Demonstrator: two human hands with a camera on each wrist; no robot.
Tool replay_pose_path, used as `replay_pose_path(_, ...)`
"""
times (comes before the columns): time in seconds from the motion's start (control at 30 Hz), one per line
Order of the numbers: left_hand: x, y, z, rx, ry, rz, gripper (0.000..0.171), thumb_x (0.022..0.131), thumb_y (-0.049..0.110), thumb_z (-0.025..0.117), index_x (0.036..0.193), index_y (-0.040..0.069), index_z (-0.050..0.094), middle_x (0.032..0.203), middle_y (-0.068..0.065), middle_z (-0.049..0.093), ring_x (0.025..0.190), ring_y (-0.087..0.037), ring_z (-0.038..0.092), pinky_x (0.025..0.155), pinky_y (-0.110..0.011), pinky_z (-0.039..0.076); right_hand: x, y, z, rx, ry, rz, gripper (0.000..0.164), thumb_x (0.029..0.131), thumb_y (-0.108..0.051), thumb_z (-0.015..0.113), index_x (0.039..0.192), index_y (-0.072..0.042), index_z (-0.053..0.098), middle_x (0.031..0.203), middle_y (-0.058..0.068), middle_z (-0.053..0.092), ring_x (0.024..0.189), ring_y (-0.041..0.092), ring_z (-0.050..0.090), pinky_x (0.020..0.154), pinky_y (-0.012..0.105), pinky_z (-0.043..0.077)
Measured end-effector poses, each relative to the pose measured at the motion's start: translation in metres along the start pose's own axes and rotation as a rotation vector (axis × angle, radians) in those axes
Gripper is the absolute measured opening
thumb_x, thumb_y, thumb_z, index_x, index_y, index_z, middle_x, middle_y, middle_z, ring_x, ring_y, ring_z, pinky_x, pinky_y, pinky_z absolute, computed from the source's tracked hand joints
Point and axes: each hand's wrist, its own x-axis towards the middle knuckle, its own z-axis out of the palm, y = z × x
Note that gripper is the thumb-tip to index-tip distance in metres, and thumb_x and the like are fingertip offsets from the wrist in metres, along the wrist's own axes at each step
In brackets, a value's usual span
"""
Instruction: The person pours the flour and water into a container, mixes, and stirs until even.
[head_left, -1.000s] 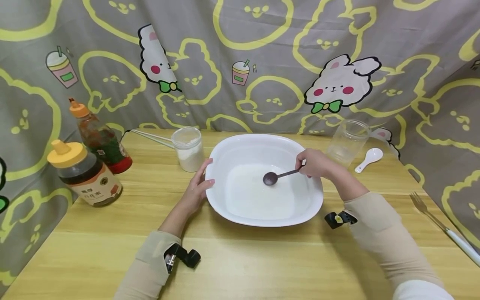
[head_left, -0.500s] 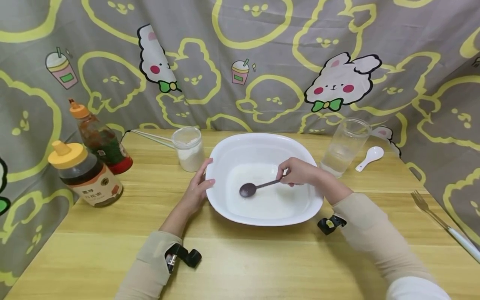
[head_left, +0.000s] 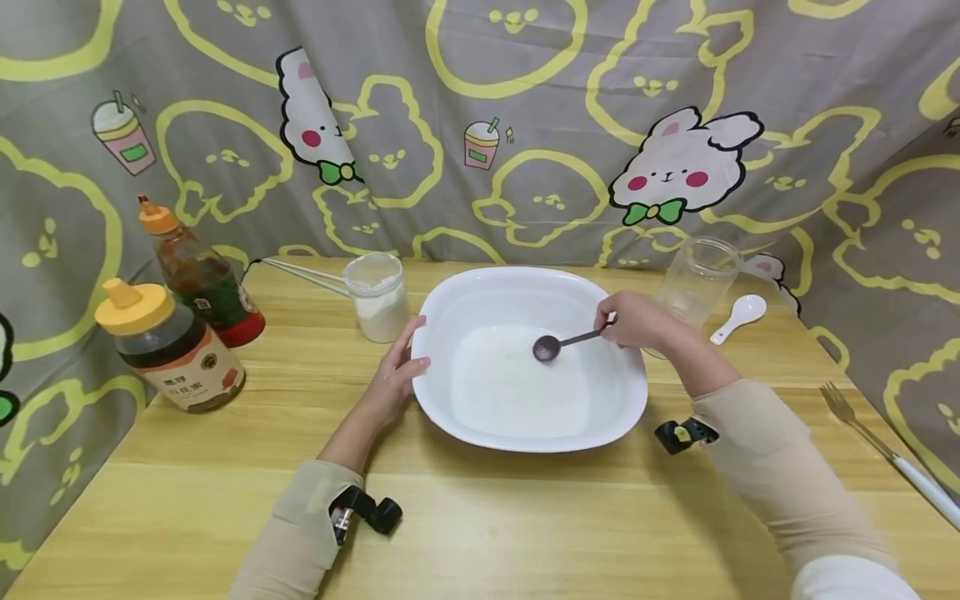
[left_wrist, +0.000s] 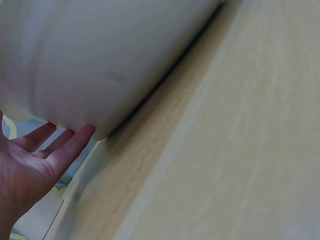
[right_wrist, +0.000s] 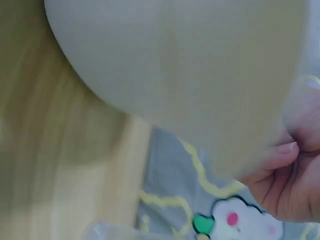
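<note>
A white basin (head_left: pixel 435 392) with pale, milky liquid (head_left: pixel 517 392) in its bottom stands on the wooden table. My left hand (head_left: pixel 392 379) holds its left side, the thumb at the rim; in the left wrist view that hand's fingers (left_wrist: pixel 70 150) lie against the outer wall. Over the basin's right rim, my right hand (head_left: pixel 636 318) grips the handle of a dark brown spoon (head_left: pixel 547 348), whose bowl is at the liquid right of the middle. In the right wrist view the basin's outer wall (right_wrist: pixel 175 65) hides the spoon and part of the right hand (right_wrist: pixel 295 175).
Behind the left hand stands a jar of white powder (head_left: pixel 378 308), with chopsticks (head_left: pixel 303 275) beside it. A honey bottle (head_left: pixel 180 358) and a sauce bottle (head_left: pixel 213 292) stand left. Rightward are a clear jar (head_left: pixel 697 279), a white spoon (head_left: pixel 741 317) and a fork (head_left: pixel 873 437).
The brown spoon swept left and toward me across the basin, then back to the right and away, the right hand moving with it. The left hand and basin stayed in place.
</note>
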Motion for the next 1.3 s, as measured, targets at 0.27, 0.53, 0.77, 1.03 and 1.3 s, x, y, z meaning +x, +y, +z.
replay_pose_path(0.27,0.000,0.000,0.000,0.003,0.012,-0.018,0.063,0.079,0.007,0.047,0.136,0.019,0.023,0.124,-0.023,0.033,0.103,-0.040,0.040,0.072,-0.045,0.047,0.023,-0.018,0.034,0.161,-0.048,-0.074,0.011,0.078,0.000,0.053,0.086,0.000,0.060,0.052,0.004,0.052,0.046,0.014,0.046,0.043,0.023,0.038)
replay_pose_path(0.53,0.000,0.000,0.000,0.007,0.014,-0.006,0.063,0.079,0.008,0.047,0.136,0.018,0.023,0.126,-0.024,0.031,0.103,-0.039,0.040,0.072,-0.045,0.047,0.006,-0.012,0.031,0.145,-0.177,-0.119,0.012,0.079,0.000,0.052,0.087,-0.003,0.061,0.052,0.004,0.051,0.042,0.012,0.039,0.040,0.021,0.033)
replay_pose_path(0.77,0.000,0.000,0.000,-0.003,0.010,-0.003,0.063,0.079,0.008,0.047,0.136,0.018,0.023,0.125,-0.025,0.031,0.103,-0.041,0.039,0.072,-0.044,0.048,-0.007,0.000,0.010,0.027,-0.074,-0.104,0.014,0.074,0.005,0.051,0.078,-0.005,0.061,0.057,0.005,0.051,0.047,0.015,0.046,0.042,0.024,0.038)
replay_pose_path(1.03,-0.001,0.000,0.001,0.000,0.010,0.001,0.063,0.079,0.008,0.047,0.136,0.018,0.023,0.126,-0.023,0.030,0.105,-0.041,0.037,0.073,-0.046,0.047,0.011,-0.004,0.017,0.096,-0.006,-0.020,0.013,0.077,0.001,0.051,0.087,0.000,0.058,0.055,0.006,0.051,0.044,0.015,0.043,0.040,0.024,0.037)
replay_pose_path(1.3,0.000,0.001,0.002,0.004,0.008,0.007,0.063,0.078,0.008,0.047,0.136,0.017,0.023,0.125,-0.024,0.031,0.104,-0.039,0.039,0.074,-0.046,0.046,0.015,-0.018,0.039,0.308,-0.193,-0.161,0.013,0.080,-0.002,0.054,0.090,0.002,0.060,0.051,0.005,0.051,0.037,0.011,0.035,0.037,0.021,0.030)
